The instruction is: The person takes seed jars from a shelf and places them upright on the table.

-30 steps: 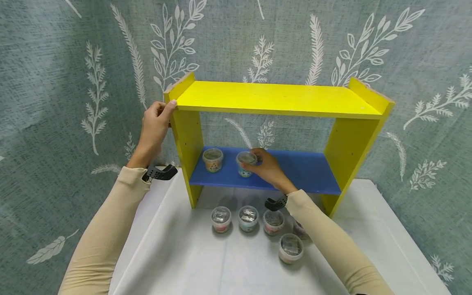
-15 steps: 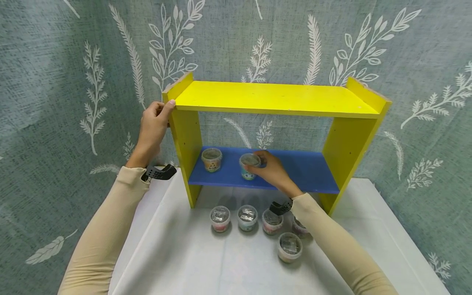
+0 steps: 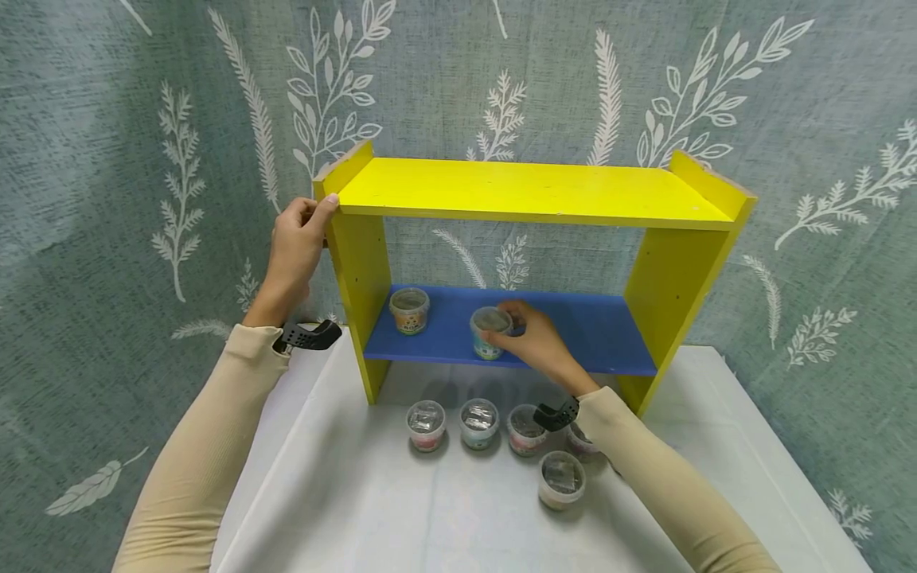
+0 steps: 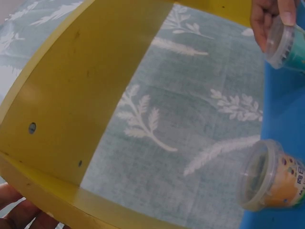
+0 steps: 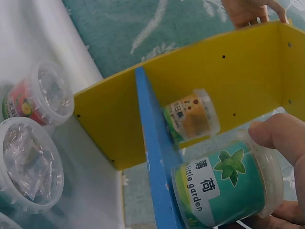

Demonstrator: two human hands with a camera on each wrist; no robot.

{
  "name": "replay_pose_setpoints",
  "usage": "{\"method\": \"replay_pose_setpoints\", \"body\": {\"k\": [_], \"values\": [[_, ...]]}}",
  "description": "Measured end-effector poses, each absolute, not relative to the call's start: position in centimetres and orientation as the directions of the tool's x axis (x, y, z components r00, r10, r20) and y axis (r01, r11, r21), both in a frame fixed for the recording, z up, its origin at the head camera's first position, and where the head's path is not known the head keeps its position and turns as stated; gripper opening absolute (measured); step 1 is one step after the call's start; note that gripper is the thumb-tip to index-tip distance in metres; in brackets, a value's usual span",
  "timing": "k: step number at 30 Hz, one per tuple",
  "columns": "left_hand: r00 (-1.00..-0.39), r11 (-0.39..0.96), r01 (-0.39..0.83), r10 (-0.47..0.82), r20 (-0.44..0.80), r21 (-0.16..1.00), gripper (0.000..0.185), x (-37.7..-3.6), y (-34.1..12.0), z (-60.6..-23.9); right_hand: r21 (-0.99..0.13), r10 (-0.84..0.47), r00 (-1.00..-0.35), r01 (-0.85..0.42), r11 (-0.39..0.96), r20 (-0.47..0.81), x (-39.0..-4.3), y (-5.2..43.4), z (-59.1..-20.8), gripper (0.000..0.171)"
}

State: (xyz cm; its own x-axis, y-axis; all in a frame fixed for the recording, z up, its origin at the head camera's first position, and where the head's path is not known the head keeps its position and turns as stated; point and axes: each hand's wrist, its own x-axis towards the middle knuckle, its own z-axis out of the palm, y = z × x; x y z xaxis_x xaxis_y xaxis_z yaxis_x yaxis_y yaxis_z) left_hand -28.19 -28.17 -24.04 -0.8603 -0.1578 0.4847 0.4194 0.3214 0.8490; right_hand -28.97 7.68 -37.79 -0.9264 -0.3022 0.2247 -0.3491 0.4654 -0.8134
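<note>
My right hand (image 3: 536, 338) grips a small clear-lidded tub (image 5: 221, 186) by its rim, thumb on the near side. The tub has a teal label with a green leaf and the words "little garden". It stands at the front part of the blue shelf board (image 3: 573, 334). To its left on the same board is an orange-labelled tub (image 3: 410, 310). My left hand (image 3: 295, 243) holds the upper left corner of the yellow shelf unit (image 3: 530, 191), thumb over the front edge and the other fingers behind the side panel.
Several more lidded tubs stand on the white-covered table in front of the unit: a red-labelled one (image 3: 426, 426), a pale teal one (image 3: 478, 423), a nearer one (image 3: 561, 480) and others partly behind the right sleeve. A patterned green curtain (image 3: 458, 79) hangs behind.
My right hand has drawn the teal tub slightly right and toward the front edge of the blue board. The left hand stays at the unit's corner.
</note>
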Motion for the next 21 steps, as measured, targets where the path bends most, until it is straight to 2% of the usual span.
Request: {"method": "replay_pose_setpoints", "body": {"k": [10,21], "values": [[-0.866,0.324,0.409,-0.157,0.475,0.853,0.047,-28.1,-28.4,-24.2,-0.817,-0.297,-0.93,-0.34,0.466,0.218,-28.3,8.3,-38.0,0.077],[-0.859,0.311,0.428,-0.152,0.489,0.848,0.044,-28.3,-28.3,-24.1,-0.821,-0.298,-0.927,-0.348,0.452,0.229,-27.2,8.7,-38.0,0.069]]}}
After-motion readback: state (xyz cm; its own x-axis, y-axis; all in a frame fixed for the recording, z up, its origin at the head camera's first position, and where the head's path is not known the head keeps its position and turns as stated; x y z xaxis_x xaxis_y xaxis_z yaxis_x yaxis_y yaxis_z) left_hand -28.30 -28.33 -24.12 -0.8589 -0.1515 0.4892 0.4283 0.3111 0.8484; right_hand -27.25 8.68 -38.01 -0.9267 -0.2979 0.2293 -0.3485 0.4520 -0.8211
